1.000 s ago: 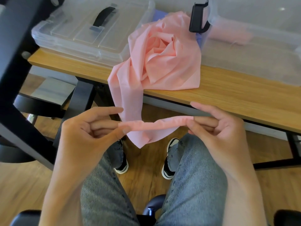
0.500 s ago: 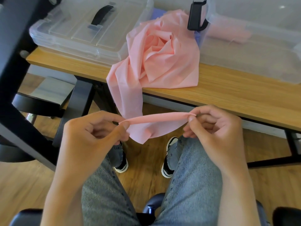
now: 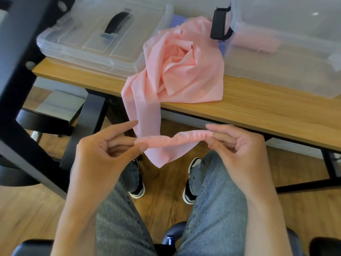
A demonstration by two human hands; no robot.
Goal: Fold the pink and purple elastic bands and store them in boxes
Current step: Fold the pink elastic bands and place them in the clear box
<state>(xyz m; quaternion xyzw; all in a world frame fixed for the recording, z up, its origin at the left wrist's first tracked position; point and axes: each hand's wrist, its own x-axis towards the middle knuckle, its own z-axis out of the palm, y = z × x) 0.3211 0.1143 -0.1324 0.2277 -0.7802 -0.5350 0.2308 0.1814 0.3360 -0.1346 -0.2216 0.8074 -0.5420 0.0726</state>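
Nearest, at 6 o'clock, the left hand (image 3: 103,156) and right hand (image 3: 238,145) pinch the pink band (image 3: 177,78)'s gathered end; farther, toward 12 o'clock, its bulk lies bunched on the table (image 3: 267,108) between 2 clear boxes (image 3: 103,32).

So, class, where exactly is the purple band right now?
In the head view, the purple band peeks out behind the pink band heap, between the closed clear box and open box.

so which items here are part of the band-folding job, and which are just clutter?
In the job:
- pink band, end pinched by left hand and right hand
- open clear box
- purple band, mostly hidden

Lying about:
- box lid
- chair
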